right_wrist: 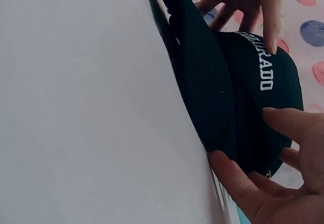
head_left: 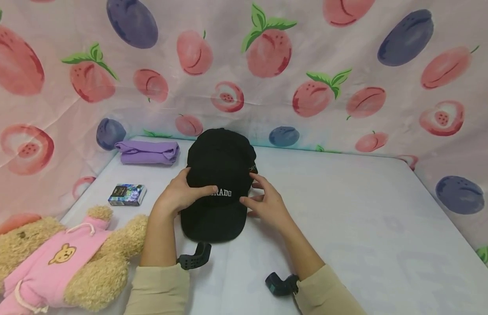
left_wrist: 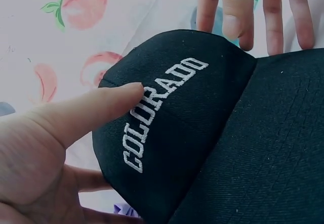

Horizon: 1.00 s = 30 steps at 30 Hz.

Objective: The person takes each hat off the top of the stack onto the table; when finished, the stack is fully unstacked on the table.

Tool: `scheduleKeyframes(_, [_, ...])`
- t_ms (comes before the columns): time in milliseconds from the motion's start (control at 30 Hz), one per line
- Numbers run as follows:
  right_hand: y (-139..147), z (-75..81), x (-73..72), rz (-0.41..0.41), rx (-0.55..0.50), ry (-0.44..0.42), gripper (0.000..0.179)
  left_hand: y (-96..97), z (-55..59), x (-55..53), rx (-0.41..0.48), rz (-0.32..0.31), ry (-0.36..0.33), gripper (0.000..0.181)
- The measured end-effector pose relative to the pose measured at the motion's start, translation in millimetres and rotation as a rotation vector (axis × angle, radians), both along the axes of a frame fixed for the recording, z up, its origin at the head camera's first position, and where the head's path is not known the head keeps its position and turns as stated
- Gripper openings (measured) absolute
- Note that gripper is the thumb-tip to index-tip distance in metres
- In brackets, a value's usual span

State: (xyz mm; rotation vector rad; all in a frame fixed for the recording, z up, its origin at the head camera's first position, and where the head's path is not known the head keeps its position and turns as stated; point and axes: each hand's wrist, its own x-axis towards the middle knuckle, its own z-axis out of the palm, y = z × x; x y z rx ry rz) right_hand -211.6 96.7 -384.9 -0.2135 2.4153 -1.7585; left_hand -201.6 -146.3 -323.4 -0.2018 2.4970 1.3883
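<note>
A black baseball cap (head_left: 220,153) with white "COLORADO" lettering is on the white table, its brim (head_left: 214,225) toward me. My left hand (head_left: 179,192) grips its left side, thumb laid across the front over part of the lettering and fingers round the side, as the left wrist view also shows. On the opposite side my right hand (head_left: 270,203) holds the cap, its thumb (right_wrist: 286,122) on the front panel and a fingertip (right_wrist: 221,159) at the brim's edge. The inside of the cap is hidden.
Behind the cap to the left lies a folded purple cloth (head_left: 149,153). Nearer is a small patterned box (head_left: 127,195). A teddy bear in a pink hoodie (head_left: 59,267) lies at the front left. A fruit-print curtain (head_left: 244,118) borders the white table (head_left: 346,218).
</note>
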Motion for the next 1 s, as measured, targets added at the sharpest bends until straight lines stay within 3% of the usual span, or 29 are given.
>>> scheduleKeyframes(367, [-6.0, -4.2, 1.7, -0.035, 0.009, -0.005, 0.074, -0.6, -3.4, 0.4, -0.013, -0.003, 0.019, 0.109])
scheduleKeyframes(667, [-8.8, -5.2, -0.2, -0.041, 0.052, 0.047, 0.076, -1.1, -1.7, -1.3, -0.001, -0.023, 0.023, 0.108])
scheduleKeyframes(1000, [-8.1, 3.5, 2.9, -0.053, 0.025, 0.03, 0.075, 1.6, 11.4, 4.3, -0.049, -0.044, 0.043, 0.11])
